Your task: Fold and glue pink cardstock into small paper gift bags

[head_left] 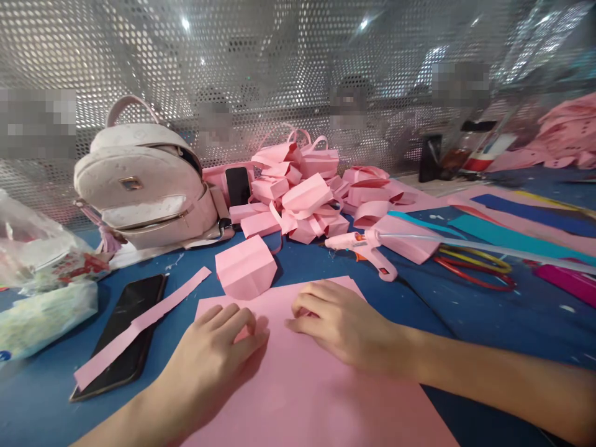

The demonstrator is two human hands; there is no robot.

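Observation:
A large pink paper sheet (298,397) lies flat on the blue table in front of me. On its left part rests my left hand (216,338), palm down, fingers loosely bent and thumb apart, holding nothing that I can see. My right hand (333,320) lies on the sheet's right part, fingers slightly curled and apart, also with nothing visible in it. Just beyond the sheet's far edge sits a folded pink paper box (246,267). To the right of it lies a pink glue gun (367,248) with a long clear glue stick in its back.
A dark phone (125,335) with a pink paper strip (153,313) across it lies left. Behind are a white backpack (144,180), a heap of pink paper bags (302,192) and a perforated metal screen (279,56). Plastic bags (46,310) lie far left, coloured strips (512,233) right.

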